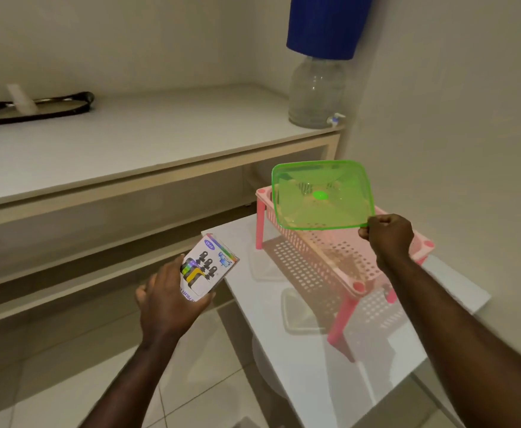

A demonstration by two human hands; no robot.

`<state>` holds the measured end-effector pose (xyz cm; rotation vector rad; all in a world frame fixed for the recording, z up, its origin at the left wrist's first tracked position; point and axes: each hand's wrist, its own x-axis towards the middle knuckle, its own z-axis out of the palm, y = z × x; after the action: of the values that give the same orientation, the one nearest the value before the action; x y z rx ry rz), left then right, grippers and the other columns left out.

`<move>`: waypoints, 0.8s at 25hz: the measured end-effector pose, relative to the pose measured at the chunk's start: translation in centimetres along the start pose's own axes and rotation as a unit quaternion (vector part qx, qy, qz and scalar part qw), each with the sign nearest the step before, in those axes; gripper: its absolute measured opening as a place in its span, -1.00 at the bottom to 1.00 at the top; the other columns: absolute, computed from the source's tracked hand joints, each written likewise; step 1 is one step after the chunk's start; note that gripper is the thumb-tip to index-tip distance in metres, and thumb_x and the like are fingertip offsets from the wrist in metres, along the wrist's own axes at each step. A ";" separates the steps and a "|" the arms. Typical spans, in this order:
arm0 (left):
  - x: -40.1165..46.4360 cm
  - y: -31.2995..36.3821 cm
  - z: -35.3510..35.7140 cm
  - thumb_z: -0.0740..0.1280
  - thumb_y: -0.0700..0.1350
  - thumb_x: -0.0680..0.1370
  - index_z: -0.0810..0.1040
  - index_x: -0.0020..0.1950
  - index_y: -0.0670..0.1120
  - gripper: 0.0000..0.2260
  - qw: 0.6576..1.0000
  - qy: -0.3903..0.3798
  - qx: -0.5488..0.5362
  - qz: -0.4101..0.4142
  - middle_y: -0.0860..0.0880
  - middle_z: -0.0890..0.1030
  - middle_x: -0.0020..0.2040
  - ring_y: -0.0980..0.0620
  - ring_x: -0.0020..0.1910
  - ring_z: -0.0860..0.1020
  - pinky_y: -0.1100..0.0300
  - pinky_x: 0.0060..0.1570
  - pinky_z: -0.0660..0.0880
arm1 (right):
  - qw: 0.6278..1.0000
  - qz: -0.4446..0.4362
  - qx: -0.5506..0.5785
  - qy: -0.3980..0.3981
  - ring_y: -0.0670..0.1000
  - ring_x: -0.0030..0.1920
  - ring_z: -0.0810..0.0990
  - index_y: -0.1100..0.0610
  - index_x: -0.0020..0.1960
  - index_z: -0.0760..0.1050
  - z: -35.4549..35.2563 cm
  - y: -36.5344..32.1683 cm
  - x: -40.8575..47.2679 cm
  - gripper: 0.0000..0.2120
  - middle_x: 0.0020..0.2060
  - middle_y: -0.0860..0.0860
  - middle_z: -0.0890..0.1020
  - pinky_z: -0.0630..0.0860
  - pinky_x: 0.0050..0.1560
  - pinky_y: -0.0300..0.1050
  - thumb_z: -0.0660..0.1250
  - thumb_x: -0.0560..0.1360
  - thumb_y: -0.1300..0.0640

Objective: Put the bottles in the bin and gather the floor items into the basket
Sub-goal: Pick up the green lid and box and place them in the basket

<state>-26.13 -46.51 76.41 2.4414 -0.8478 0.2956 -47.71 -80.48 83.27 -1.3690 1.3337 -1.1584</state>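
Pink perforated basket stands on its pink legs on the glossy white low table, close to the right wall, long side running toward me and to the right. Inside it I can see some brownish patches through the holes, can't tell what they are. My right hand is over the basket's right half, fingers curled tight, pinching the near-right corner of a translucent green square lid; the lid is tilted, its face turned toward me, hanging above the basket's far end and partly covering it, whether it touches the rim I can't tell. My left hand is left of the table, over the tiled floor, fingers wrapped around a small printed box with black clip shapes and a yellow mark on its white front; the box tips up and to the right, its top corner near the table's near-left edge, not over the basket. Behind the table runs a long white bench with an open shelf under it. On its right end stands a clear water dispenser jar with a small tap, a blue shape above it. On the bench's far left lies a black racket-like frame, blurred, with something pale across it.
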 end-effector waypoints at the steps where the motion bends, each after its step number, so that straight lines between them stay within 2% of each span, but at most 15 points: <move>1: 0.5 1.1 0.8 0.52 0.27 0.22 0.38 0.35 0.07 -0.23 1.000 0.002 0.005 -0.012 0.07 0.55 0.15 -0.03 0.09 0.52 -0.06 0.08 0.31 | 1.000 0.002 -0.016 -0.009 -0.21 -0.63 0.53 0.24 -0.13 0.57 0.2 0.4 2.6 -0.93 -0.50 0.05 0.59 0.59 -0.21 -0.12 0.32 0.48 0.25; 3: 1.3 3.2 2.3 0.53 0.26 0.22 0.38 0.34 0.08 -0.24 1.000 0.008 0.016 -0.023 0.07 0.56 0.13 -0.04 0.07 0.52 -0.06 0.06 0.31 | 0.998 0.001 -0.053 -0.031 -0.24 -0.65 0.51 0.23 -0.23 0.59 0.9 1.4 6.7 -0.88 -0.62 -0.05 0.56 0.55 -0.24 -0.19 0.32 0.45 0.25; 6: 2.5 6.3 4.7 0.54 0.24 0.22 0.37 0.34 0.08 -0.25 0.998 0.018 0.018 -0.056 0.06 0.58 0.11 -0.06 0.06 0.54 -0.08 0.06 0.33 | 0.993 0.000 -0.087 -0.081 -0.27 -0.65 0.48 0.21 -0.36 0.58 2.9 2.8 11.8 -0.81 -0.73 -0.15 0.48 0.41 -0.49 -0.41 0.30 0.42 0.28; 7: 2.7 7.3 5.5 0.53 0.25 0.23 0.37 0.34 0.09 -0.25 0.997 0.017 0.020 -0.069 0.06 0.58 0.11 -0.06 0.05 0.54 -0.09 0.07 0.33 | 0.991 0.003 -0.094 -0.096 -0.25 -0.65 0.49 0.17 -0.41 0.54 3.8 3.3 13.1 -0.77 -0.74 -0.15 0.47 0.40 -0.49 -0.45 0.30 0.41 0.29; 9: 2.7 8.6 6.6 0.52 0.26 0.24 0.36 0.34 0.10 -0.25 0.995 0.016 0.033 -0.088 0.06 0.58 0.11 -0.06 0.05 0.54 -0.09 0.07 0.33 | 0.988 0.007 -0.103 -0.111 -0.15 -0.58 0.52 0.11 -0.48 0.46 5.5 4.4 15.5 -0.70 -0.73 -0.09 0.47 0.52 -0.31 -0.31 0.31 0.40 0.31; 12: 2.3 9.5 7.4 0.52 0.27 0.23 0.36 0.34 0.08 -0.24 0.991 0.014 0.057 -0.120 0.05 0.58 0.09 -0.07 0.05 0.54 -0.13 0.06 0.36 | 0.982 0.022 -0.123 -0.138 0.01 -0.47 0.57 0.13 -0.45 0.45 7.8 5.6 18.5 -0.72 -0.59 0.02 0.55 0.57 -0.18 -0.08 0.32 0.40 0.34; 15: 1.9 9.7 7.3 0.53 0.27 0.23 0.37 0.33 0.08 -0.25 0.986 0.021 0.078 -0.145 0.05 0.58 0.06 -0.05 0.03 0.53 -0.14 0.03 0.38 | 0.971 0.029 -0.159 -0.177 0.18 -0.28 0.68 0.27 -0.32 0.52 9.6 6.3 20.1 -0.90 -0.36 0.23 0.67 0.63 -0.10 0.02 0.35 0.37 0.36; 16: 1.9 9.8 7.2 0.54 0.26 0.23 0.38 0.31 0.07 -0.27 0.985 0.028 0.084 -0.149 0.06 0.58 0.04 -0.04 0.02 0.53 -0.13 0.01 0.38 | 0.967 0.026 -0.168 -0.189 0.20 -0.22 0.69 0.34 -0.24 0.57 10.1 6.7 20.5 -0.98 -0.28 0.28 0.68 0.64 -0.08 0.04 0.36 0.35 0.36; 18: 1.7 10.0 7.0 0.55 0.24 0.22 0.39 0.28 0.06 -0.29 0.983 0.039 0.089 -0.158 0.05 0.58 0.03 -0.03 0.00 0.53 -0.13 -0.01 0.37 | 0.961 0.028 -0.184 -0.203 0.23 -0.15 0.69 0.44 -0.10 0.58 11.0 7.5 21.2 -0.84 -0.19 0.33 0.68 0.61 -0.13 -0.02 0.39 0.34 0.38; 20: 1.5 10.3 6.8 0.56 0.23 0.22 0.40 0.28 0.06 -0.28 0.980 0.046 0.091 -0.168 0.05 0.57 0.01 -0.04 -0.03 0.54 -0.11 -0.02 0.37 | 0.957 0.037 -0.190 -0.215 0.25 -0.11 0.69 0.45 -0.11 0.54 11.7 8.0 21.8 -0.86 -0.13 0.34 0.67 0.56 -0.17 -0.04 0.39 0.36 0.39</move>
<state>-31.20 -57.82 75.54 2.6621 -0.3705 0.3686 -37.89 -102.76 74.25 -1.7107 1.3075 -0.5182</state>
